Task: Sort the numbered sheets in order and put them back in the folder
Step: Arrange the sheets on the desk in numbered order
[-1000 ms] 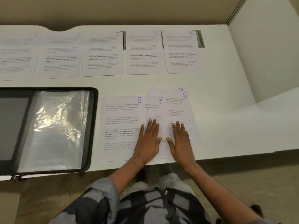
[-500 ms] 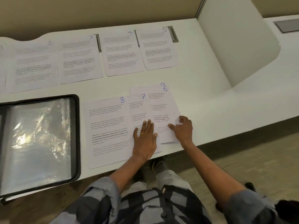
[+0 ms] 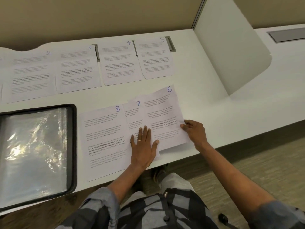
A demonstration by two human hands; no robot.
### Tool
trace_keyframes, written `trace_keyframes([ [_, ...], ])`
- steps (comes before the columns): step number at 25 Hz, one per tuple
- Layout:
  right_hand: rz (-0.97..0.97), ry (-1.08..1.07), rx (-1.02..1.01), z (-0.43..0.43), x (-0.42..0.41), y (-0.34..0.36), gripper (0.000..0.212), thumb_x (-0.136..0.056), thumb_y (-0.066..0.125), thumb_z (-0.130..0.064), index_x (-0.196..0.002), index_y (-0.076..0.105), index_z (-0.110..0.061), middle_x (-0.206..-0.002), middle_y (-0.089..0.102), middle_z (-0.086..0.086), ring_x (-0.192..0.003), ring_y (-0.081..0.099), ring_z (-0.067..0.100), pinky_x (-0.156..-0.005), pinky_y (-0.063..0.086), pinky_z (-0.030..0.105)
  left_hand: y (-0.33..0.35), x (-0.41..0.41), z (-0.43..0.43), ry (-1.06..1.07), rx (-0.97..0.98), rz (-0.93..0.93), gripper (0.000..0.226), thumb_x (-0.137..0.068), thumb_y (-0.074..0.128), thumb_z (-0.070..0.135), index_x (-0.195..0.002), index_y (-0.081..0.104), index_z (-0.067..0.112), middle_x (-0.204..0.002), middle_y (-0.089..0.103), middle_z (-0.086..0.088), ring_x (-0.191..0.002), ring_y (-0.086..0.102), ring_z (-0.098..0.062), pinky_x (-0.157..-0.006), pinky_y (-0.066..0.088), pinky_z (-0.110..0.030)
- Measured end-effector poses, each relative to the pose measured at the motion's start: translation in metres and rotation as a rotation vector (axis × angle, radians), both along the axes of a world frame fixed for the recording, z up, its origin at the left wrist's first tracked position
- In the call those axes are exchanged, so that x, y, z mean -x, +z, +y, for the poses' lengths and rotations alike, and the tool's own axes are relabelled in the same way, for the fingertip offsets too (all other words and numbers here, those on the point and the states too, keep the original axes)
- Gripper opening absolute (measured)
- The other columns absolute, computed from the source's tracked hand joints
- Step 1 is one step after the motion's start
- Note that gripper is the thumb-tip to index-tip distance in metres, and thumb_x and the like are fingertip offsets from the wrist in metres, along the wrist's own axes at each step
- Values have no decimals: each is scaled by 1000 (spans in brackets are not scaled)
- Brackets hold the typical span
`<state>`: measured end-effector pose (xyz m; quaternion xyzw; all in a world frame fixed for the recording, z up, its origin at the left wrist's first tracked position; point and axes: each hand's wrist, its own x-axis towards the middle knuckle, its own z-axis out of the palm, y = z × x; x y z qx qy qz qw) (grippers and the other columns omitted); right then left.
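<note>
Sheets 2 [image 3: 31, 76], 3 [image 3: 77, 68], 4 [image 3: 120, 61] and 5 [image 3: 155, 58] lie in a row at the back of the white desk [image 3: 206, 103]. Nearer me, sheets 8 [image 3: 104, 138], 7 [image 3: 134, 116] and 6 [image 3: 163, 113] overlap. My left hand [image 3: 143, 146] presses flat on sheet 7. My right hand [image 3: 194, 131] pinches the right edge of sheet 6, which is lifted slightly at its near edge. The open black folder [image 3: 72, 146] with shiny plastic sleeves lies at the left.
A white divider panel [image 3: 231, 52] stands at the right of the desk. A grey cable slot [image 3: 171, 43] sits behind sheet 5. The desk's front edge runs just below my hands; a second desk surface continues to the right.
My right hand moved from flat on the stack to the right edge of sheet 6 and drew it rightward, so the sheet under it no longer shows. My head turned right. My left hand stayed on sheet 7.
</note>
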<state>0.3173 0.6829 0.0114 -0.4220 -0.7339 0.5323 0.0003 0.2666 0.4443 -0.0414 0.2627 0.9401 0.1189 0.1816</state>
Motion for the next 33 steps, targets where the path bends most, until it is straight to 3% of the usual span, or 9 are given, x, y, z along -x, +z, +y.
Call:
trace_keyframes([
  [4, 81, -24, 98, 54, -11, 29, 27, -94, 72, -18, -121, 72, -13, -109, 77, 3, -98, 74, 25, -93, 59, 45, 2, 2, 10, 130, -216, 43, 75, -102, 23, 66, -161, 27, 20, -170, 17, 0, -158, 11, -19, -126, -2, -45],
  [6, 114, -28, 133, 83, -11, 35, 25, -93, 74, -18, -118, 74, -13, -108, 78, 4, -101, 74, 29, -96, 58, 47, 13, 4, 27, 235, -405, -40, 68, -103, 35, 63, -158, 34, 23, -167, 27, 4, -154, 24, -16, -127, 14, -40],
  [10, 170, -54, 211, 141, 7, 39, 24, -91, 74, -12, -115, 74, -11, -109, 77, 9, -100, 72, 27, -95, 55, 41, 39, 35, 94, 526, -780, -342, 45, -101, 55, 47, -143, 50, 29, -136, 61, 12, -109, 65, -5, -92, 55, -24],
  [14, 213, 37, 241, 199, 46, 35, 24, -93, 73, -16, -117, 74, -12, -114, 76, 10, -101, 70, 22, -101, 51, 44, 49, 88, 159, 756, -988, -561, 39, -94, 74, 26, -130, 62, 22, -102, 77, -3, -92, 74, -18, -80, 63, -34],
  [20, 212, -30, 25, 265, 124, 31, 31, -92, 69, -8, -119, 72, -24, -112, 74, 2, -101, 70, 21, -92, 55, 38, 60, 166, 245, 800, -1013, -546, 31, -88, 80, 13, -118, 74, 10, -90, 79, -2, -80, 72, -11, -68, 58, -23],
  [24, 200, 26, -214, 286, 188, 25, 46, -90, 63, 4, -133, 61, -13, -119, 68, 4, -105, 65, 19, -87, 48, 23, 55, 224, 300, 834, -975, -496, 29, -87, 80, 11, -115, 75, 9, -90, 78, 2, -86, 76, -17, -73, 64, -35],
  [27, 203, 63, -364, 308, 228, 13, 56, -88, 56, 10, -139, 55, -13, -129, 66, 7, -117, 62, 22, -99, 51, 34, 43, 259, 334, 855, -931, -481, 28, -85, 81, 11, -113, 75, 10, -89, 79, 1, -85, 76, -21, -77, 65, -45],
  [30, 185, 66, -425, 330, 260, -3, 59, -85, 49, 15, -138, 57, -10, -133, 61, 6, -115, 58, 17, -102, 48, 30, 29, 289, 362, 872, -908, -472, 28, -85, 81, 10, -112, 75, 11, -88, 79, -1, -86, 77, -22, -77, 64, -47],
  [33, 209, 88, -473, 340, 279, -23, 60, -75, 43, 19, -125, 63, -6, -130, 61, 8, -113, 60, 22, -99, 51, 46, 14, 310, 381, 837, -879, -450, 34, -83, 82, 10, -115, 72, 16, -91, 78, -3, -86, 77, -21, -76, 64, -48],
])
